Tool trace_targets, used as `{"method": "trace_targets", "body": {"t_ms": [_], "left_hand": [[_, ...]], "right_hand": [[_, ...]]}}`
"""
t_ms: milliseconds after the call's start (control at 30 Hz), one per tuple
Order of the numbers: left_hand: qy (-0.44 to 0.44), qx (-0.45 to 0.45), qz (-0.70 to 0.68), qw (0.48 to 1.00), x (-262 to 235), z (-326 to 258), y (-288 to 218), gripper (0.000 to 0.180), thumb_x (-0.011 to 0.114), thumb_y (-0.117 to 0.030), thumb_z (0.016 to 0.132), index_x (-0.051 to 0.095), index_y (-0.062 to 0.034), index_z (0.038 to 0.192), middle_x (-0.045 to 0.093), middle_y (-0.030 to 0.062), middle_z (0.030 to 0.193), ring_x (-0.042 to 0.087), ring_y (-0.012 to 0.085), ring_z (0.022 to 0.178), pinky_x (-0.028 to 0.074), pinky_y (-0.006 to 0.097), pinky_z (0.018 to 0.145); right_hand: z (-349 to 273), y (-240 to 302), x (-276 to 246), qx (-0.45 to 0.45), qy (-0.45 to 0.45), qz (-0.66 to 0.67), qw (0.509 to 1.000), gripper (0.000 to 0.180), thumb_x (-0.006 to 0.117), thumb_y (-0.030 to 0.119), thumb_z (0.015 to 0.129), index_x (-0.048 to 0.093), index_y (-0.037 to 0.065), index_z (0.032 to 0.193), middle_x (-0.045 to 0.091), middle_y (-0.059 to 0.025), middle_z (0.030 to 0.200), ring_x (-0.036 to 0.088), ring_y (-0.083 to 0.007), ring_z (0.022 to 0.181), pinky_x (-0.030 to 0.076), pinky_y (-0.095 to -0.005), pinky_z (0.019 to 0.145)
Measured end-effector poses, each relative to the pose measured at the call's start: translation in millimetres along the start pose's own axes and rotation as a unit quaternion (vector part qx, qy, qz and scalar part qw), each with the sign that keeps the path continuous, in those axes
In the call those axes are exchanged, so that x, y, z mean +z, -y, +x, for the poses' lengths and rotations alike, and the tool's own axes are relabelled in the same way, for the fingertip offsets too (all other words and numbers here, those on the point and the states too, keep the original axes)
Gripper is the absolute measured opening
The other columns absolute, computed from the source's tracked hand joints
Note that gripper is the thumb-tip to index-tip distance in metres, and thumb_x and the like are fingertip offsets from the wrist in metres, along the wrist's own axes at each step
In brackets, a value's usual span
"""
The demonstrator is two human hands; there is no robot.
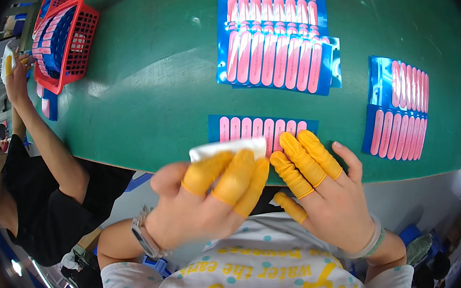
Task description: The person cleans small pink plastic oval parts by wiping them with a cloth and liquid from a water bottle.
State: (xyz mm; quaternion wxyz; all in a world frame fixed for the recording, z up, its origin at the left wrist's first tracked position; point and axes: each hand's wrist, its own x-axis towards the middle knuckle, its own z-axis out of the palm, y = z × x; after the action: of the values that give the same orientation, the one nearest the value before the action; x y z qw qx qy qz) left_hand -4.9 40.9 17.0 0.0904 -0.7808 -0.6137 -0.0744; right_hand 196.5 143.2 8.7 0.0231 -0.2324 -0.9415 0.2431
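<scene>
A blue sheet with a row of pink round-ended strips like nail files lies near the table's front edge. My left hand, in yellow finger cots and slightly blurred, is closed on a folded white cloth over the sheet's lower left part. That cloth and my fingers hide the sheet's near edge. To the right, my right hand, also in yellow finger cots, rests its stretched fingertips on the sheet's right end. It grips nothing that I can see.
Beyond lies a stack of similar sheets; more sheets lie at the right. Red baskets stand far left on the green table, one filled with sheets. A co-worker's arm reaches in at the left, holding something white.
</scene>
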Motion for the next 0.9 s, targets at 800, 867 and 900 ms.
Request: {"method": "trace_targets", "body": {"t_ms": [800, 867, 900], "left_hand": [[0.027, 0.01, -0.027, 0.999, -5.3, 3.6, -13.2, 0.037, 0.076, -0.021, 0.066, 0.079, -0.0183, 0.102, 0.062, -0.0017, 0.116, 0.054, 0.0188, 0.099, 0.026, 0.041, 0.085], [0.016, 0.018, -0.028, 0.999, -5.0, 5.2, -12.3, 0.036, 0.075, -0.02, 0.066, 0.079, -0.0176, 0.102, 0.062, -0.0002, 0.117, 0.054, 0.0193, 0.1, 0.027, 0.042, 0.085], [0.016, 0.02, -0.028, 0.999, -4.4, 7.1, -11.7, 0.036, 0.075, -0.02, 0.066, 0.079, -0.0176, 0.102, 0.062, -0.0002, 0.117, 0.054, 0.0193, 0.1, 0.027, 0.042, 0.085]], "right_hand": [[-5.8, -11.8, -5.5, 0.007, -0.065, 0.034, 0.997, 0.059, 0.075, 0.029, 0.079, 0.061, 0.005, 0.131, 0.058, -0.0095, 0.14, 0.051, -0.0274, 0.134, 0.03, -0.0487, 0.112], [-9.7, -13.1, -7.1, 0.01, -0.046, -0.028, 0.999, 0.059, 0.075, 0.03, 0.08, 0.061, 0.005, 0.131, 0.057, -0.0101, 0.14, 0.051, -0.029, 0.133, 0.03, -0.0484, 0.113], [-9.4, -10.8, -6.5, 0.012, -0.044, -0.029, 0.999, 0.059, 0.075, 0.03, 0.079, 0.061, 0.005, 0.131, 0.057, -0.0105, 0.14, 0.051, -0.0291, 0.133, 0.031, -0.0486, 0.112]]}}
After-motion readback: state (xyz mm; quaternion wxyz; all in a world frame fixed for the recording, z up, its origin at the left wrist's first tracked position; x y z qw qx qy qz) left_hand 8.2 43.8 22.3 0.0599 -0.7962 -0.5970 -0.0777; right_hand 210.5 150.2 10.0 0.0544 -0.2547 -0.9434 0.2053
